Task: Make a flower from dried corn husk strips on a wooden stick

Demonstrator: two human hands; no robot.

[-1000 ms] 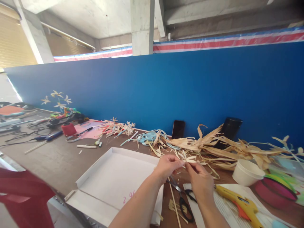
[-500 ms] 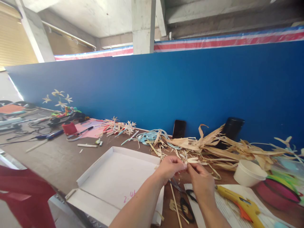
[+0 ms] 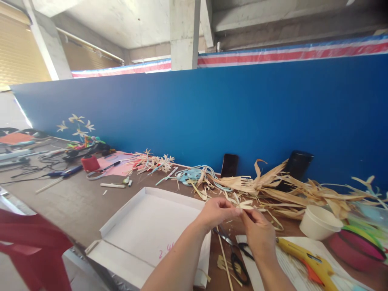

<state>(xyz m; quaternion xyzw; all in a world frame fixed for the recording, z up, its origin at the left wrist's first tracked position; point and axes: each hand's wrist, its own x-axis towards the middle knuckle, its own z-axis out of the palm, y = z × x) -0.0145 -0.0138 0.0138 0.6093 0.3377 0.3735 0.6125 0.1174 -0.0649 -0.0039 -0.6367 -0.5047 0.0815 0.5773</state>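
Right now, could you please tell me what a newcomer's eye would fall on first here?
Probably the long blue partition standing behind the brown table. Next, the left hand and right hand, meeting in a fingertip grip on a small pale petalled piece near the dry tan strips. Then the yellow glue gun lying on printed paper at lower right.
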